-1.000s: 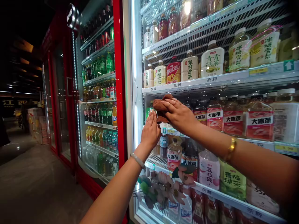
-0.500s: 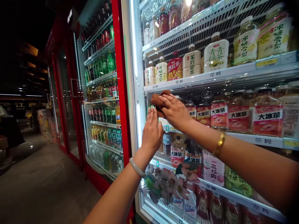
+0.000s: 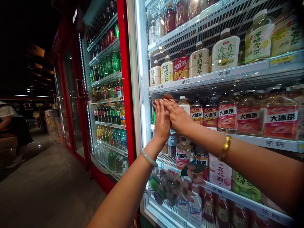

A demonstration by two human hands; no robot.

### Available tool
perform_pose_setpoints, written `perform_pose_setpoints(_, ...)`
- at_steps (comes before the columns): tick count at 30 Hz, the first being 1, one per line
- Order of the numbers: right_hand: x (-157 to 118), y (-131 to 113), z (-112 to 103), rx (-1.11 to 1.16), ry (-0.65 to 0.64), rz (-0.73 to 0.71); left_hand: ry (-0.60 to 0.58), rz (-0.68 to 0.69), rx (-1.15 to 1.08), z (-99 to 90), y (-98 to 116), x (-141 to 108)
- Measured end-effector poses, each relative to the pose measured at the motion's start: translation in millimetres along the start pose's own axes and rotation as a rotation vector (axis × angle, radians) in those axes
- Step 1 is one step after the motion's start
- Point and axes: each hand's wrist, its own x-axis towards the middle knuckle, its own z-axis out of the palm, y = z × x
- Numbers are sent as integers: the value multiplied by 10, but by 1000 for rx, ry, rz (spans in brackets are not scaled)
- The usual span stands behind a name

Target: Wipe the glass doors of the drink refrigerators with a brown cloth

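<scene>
My right hand [image 3: 179,115] lies over a folded brown cloth [image 3: 167,97] and keeps it against the glass door of the drinks fridge. A gold bangle is on that wrist. My left hand [image 3: 162,122] is right beside it, fingers stretched out and pointing up, its fingertips at the left edge of the cloth. A pale bangle circles the left wrist. The two hands meet and hide most of the cloth. Behind them, iced tea bottles [image 3: 226,115] stand on the fridge shelves.
A red-framed drinks fridge [image 3: 125,79] stands to the left, its shelves lined with bottles and cans. A flower decal [image 3: 174,185] shows on the lower glass. Cartons [image 3: 53,125] are stacked farther back. A person [image 3: 11,123] is at the far left, beyond the grey floor [image 3: 54,183].
My left hand has moved up and right, from beside the cloth to its edge and against my right hand. The view has shifted slightly; the person at far left shows more.
</scene>
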Motion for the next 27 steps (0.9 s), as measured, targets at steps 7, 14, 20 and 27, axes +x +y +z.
perform_pose_setpoints(7, 43, 148, -297, 55, -139, -164, 69, -152, 13, 23, -116, 289)
perform_pose_setpoints(14, -154, 349, -261, -194, 93, 9, 187, 24, 321, 290, -246, -56)
perform_pose_setpoints(20, -169, 249, -85, -230, 62, -5, 151, 121, 409, -131, -394, 302)
perform_pose_setpoints(27, -197, 266, -79, -299, 74, -30, 83, 231, 480, 54, -431, -373)
